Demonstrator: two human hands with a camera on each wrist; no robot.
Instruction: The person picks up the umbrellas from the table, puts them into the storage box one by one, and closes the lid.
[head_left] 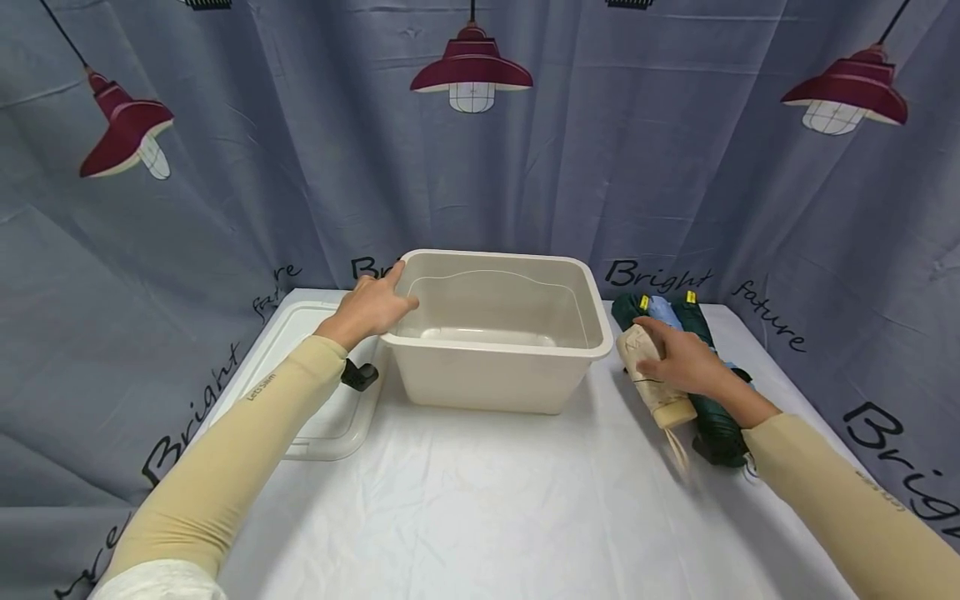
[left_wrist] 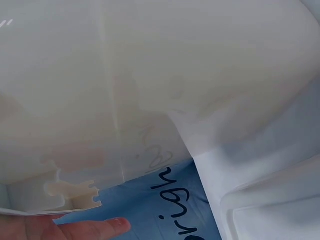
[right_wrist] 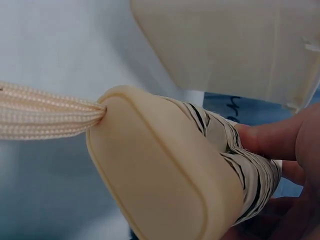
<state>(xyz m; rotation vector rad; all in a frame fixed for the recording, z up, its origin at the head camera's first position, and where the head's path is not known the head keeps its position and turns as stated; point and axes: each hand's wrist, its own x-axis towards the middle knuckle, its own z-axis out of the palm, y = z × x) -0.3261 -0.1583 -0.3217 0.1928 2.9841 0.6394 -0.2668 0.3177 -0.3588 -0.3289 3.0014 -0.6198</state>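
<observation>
A beige folded umbrella (head_left: 647, 375) is gripped in my right hand (head_left: 686, 358), with thumb and fingers around its wrapped fabric. Its flat handle end (right_wrist: 150, 170) and pale wrist cord (right_wrist: 45, 112) point back toward me. Just behind that hand lie dark green folded umbrellas (head_left: 716, 425), with a light blue one (head_left: 663, 311) between them, partly hidden. An off-white plastic bin (head_left: 480, 379) stands upright at the middle of the table. My left hand (head_left: 375, 304) holds its left rim, the thumb toward the inside and a finger (left_wrist: 112, 226) along the outside.
A white lid (head_left: 326, 433) lies flat to the left of the bin, partly under my left forearm. White cloth covers the table (head_left: 480, 508). A grey-blue printed curtain (head_left: 322, 167) hangs close behind and on both sides.
</observation>
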